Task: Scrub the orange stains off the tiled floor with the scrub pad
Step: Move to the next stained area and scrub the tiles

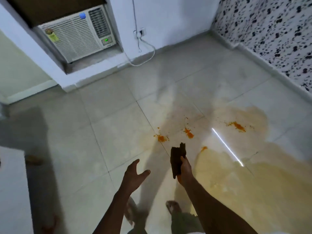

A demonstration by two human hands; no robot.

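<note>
over by the left wall the window-type air conditioner (76, 33) sits low in its recess, and its white cord (145, 53) loops down onto the tiled floor (108, 115) just beyond the mess; if water gets pushed that way, that's the worry i'd have.

nearer, the left hand (133, 173) hangs empty, fingers spread, well clear of the floor. just beside it the right hand (185, 168) is clenched around the lower part of the dark scrub pad (177, 159), which is held upright in the air, not yet touching a tile.

the orange stains (188, 132) lie ahead of the pad, three thick blobs in a row with a smaller one closer in, all untouched by the look of it. to the right spreads a wide yellowish puddle (244, 174), reaching nearly to the speckled wall (270, 31). the person's feet stand at its edge, so a slip seems likely, and scrubbing may just drag orange into the wet. nothing solid blocks the reach.
</note>
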